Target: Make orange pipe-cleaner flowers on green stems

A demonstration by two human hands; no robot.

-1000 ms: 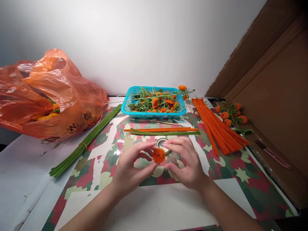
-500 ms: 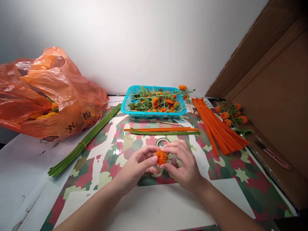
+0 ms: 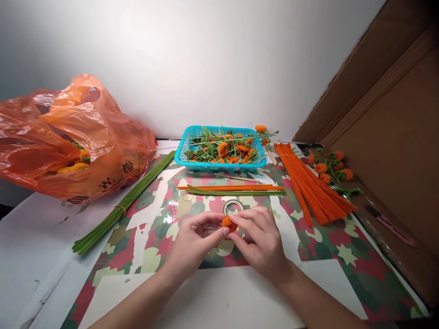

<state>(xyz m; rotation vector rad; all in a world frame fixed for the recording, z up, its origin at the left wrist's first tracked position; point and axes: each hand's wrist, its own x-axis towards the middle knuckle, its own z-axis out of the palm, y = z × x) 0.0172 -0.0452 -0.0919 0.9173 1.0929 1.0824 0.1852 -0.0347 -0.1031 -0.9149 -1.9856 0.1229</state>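
Between my two hands, low in the middle of the view, is a small orange pipe-cleaner flower (image 3: 227, 222). My left hand (image 3: 197, 240) pinches it from the left with thumb and fingertips. From the right, the fingers and thumb of my right hand (image 3: 259, 237) press on it too, covering part of it. A roll of tape (image 3: 233, 206) lies on the table just beyond my fingers. Behind it, loose orange pipe cleaners (image 3: 236, 188) and green pipe cleaners (image 3: 240, 193) lie side by side across the table.
A blue basket (image 3: 219, 168) holds orange flowers with green stems. A green pipe-cleaner bundle (image 3: 126, 201) and an orange plastic bag (image 3: 113, 132) are at left. To the right lie an orange pipe-cleaner bundle (image 3: 308, 183), finished flowers (image 3: 338, 171) and a pink-handled cutter (image 3: 391, 225) beside cardboard (image 3: 394, 119).
The flower has been turned between my fingers: its round face showed before, and now less of it is visible. My right fingers have closed further over it. The whole view has shifted slightly.
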